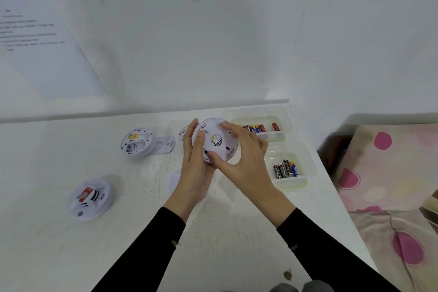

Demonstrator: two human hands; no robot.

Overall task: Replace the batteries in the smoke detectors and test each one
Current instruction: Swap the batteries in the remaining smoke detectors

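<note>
I hold a round white smoke detector (216, 141) above the white table (142, 220), its back with a yellow label facing me. My left hand (195, 168) grips its left edge, thumb on the back. My right hand (244, 156) grips its right side, fingers over the top rim and thumb at the lower edge. A second detector (137, 142) lies on its face at the left with an open battery bay. A third detector (91, 198) with a red sticker sits at the front left.
Two clear trays stand at the right: the far tray (283, 123) and the near tray (308, 168), each with several batteries. A white mounting bracket (166, 146) lies by the second detector. Another round white part (183, 133) shows behind my left hand. A bed with a pink-dotted cover (391, 185) adjoins the table.
</note>
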